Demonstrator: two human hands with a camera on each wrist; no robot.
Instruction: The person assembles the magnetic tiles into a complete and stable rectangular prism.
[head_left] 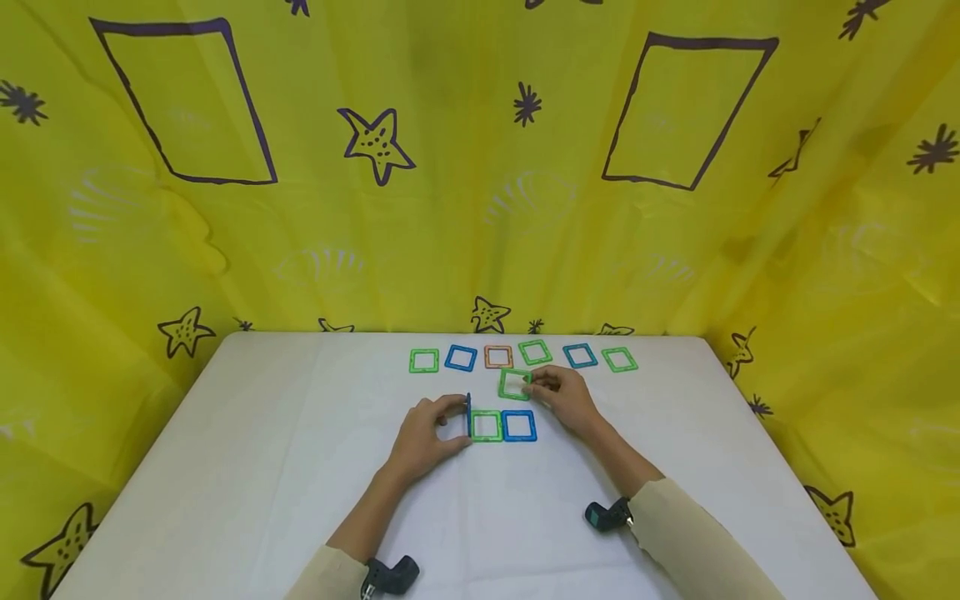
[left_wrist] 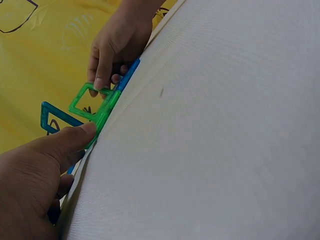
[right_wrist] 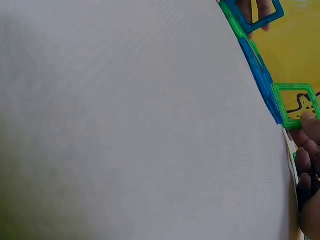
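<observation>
Flat green (head_left: 487,439) lies on the table (head_left: 300,483), flat blue (head_left: 520,439) touching at three o'clock, upright blue (head_left: 469,417) standing at nine, pinched by the left hand's (head_left: 423,437) finger and thumb. Danger here: an early release could topple it, a nudge could split the flat pair! Held green (right_wrist: 292,87), pinched in the right hand (head_left: 567,402) toward one o'clock, might catch the wrong edge if it tilts. At twelve o'clock sits a six-tile row (head_left: 498,367), close enough for a stray knuckle to scatter; the left hand crowds the nine-o'clock side.
</observation>
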